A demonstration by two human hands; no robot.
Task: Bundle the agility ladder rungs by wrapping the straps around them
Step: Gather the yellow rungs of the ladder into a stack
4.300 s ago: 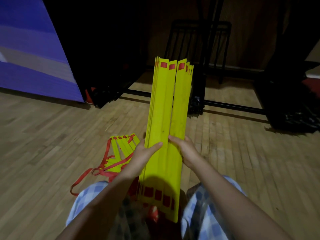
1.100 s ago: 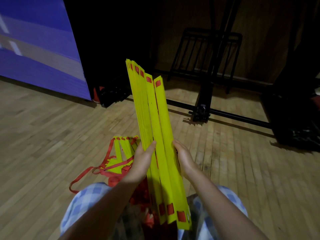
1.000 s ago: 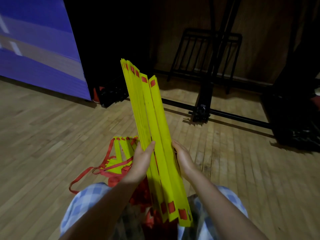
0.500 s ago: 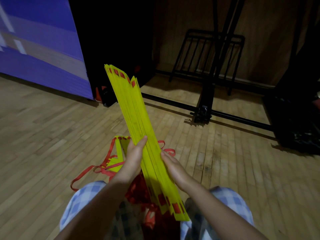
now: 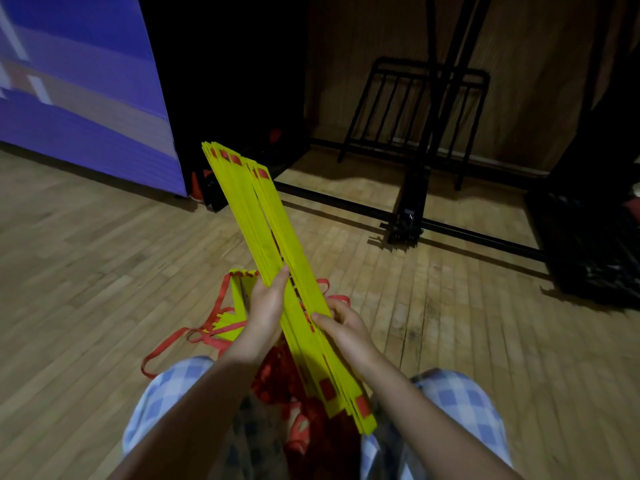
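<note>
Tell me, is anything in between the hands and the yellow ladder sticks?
No. Both hands already touch the yellow rungs: the left hand grips one edge of the stack, and the right hand grips the other. The red straps hang loose under the stack, not yet wrapped.

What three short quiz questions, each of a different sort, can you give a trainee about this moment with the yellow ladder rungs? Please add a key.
1. True or false: the stack of yellow rungs lies flat on the wooden floor.
2. Which hands hold the stack? A) only the left hand B) only the right hand C) both hands
3. Fill in: the loose red straps lie on the floor to the person's ____ side.

Key: 1. False, it is held up, tilted to the left. 2. C. 3. Left.
</note>
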